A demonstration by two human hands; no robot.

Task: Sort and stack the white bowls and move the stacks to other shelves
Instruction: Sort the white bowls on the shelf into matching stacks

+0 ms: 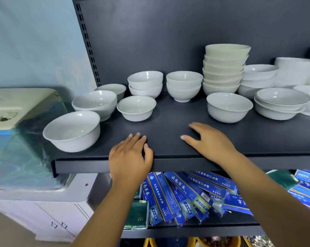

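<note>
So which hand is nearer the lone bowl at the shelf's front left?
Left. The left hand sits just right of the bowl; the right hand lies farther right.

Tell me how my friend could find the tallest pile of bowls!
Look at the dark shelf covered in white bowls, above the blue boxes. Toward its back right stands the tall stack, behind a single bowl. It rises well above every neighbouring stack and looks slightly creamier.

glossy white ceramic bowls [184,80], matt dark metal shelf [168,111], printed cardboard boxes [177,195]
</note>
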